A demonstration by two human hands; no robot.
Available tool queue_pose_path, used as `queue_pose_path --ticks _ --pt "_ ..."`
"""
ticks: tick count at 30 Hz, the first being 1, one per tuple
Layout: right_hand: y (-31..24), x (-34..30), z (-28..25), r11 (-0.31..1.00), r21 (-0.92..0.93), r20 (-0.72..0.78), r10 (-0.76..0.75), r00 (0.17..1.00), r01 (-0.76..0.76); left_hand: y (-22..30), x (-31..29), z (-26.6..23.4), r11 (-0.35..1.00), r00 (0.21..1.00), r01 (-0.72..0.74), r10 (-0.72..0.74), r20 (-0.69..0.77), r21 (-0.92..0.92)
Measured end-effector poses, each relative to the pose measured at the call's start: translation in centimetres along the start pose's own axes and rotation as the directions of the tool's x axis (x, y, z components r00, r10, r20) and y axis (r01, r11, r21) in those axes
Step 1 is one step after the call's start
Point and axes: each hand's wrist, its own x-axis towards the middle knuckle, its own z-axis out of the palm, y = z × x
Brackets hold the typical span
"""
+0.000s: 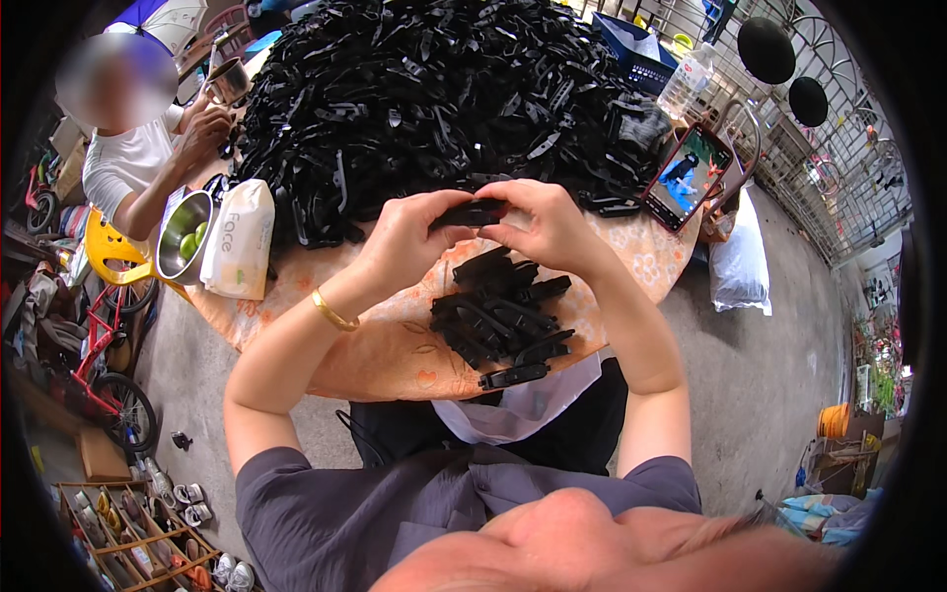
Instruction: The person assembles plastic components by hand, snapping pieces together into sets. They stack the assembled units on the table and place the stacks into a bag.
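Both my hands grip a long black plastic piece (475,213) just above the table, one at each end. My left hand (416,229), with a gold bangle on its wrist, pinches the left end between thumb and fingers. My right hand (538,225) closes on the other end in the same way. The fingers partly cover the piece, so its exact kind cannot be made out. Nearer to me, a small pile of similar black pieces (501,321) lies on the orange flowered tablecloth (380,360). Beyond my hands rises a large heap of black plastic pieces (444,99).
A tissue pack (239,242) and a metal bowl (170,259) with green fruit stand left. A co-worker (138,168) there holds a metal cup (229,81). At right are a phone (688,178), a bottle (686,84) and a blue basket (636,64). A white bag (528,407) hangs at my lap.
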Motion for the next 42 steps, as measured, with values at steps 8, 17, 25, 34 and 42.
queue_pose_path --ticks 8,17,25,34,42 --pt "1.3 0.2 -1.3 0.931 0.34 -0.082 0.169 0.982 -0.132 0.6 -0.3 0.3 0.993 0.994 0.017 -0.005 0.105 -0.114" --pt "3.0 1.4 0.9 0.817 -0.546 -0.079 -0.27 0.96 0.185 -0.3 -0.4 -0.3 0.976 0.97 -0.167 0.138 0.199 0.137" --pt "2.9 1.2 0.7 0.9 0.403 -0.297 0.3 0.907 -0.165 -3.0 -0.2 -2.6 0.634 0.998 0.054 -0.047 -0.032 0.771" --pt "1.1 0.7 -0.6 0.771 0.591 -0.072 0.346 0.935 -0.239 -1.4 0.1 -2.2 0.736 0.992 0.058 0.035 -0.124 0.674" --pt "1.4 0.2 0.3 0.939 0.294 -0.064 0.204 0.977 -0.177 -0.8 0.5 -1.0 0.974 0.932 0.221 -0.228 -0.282 -0.058"
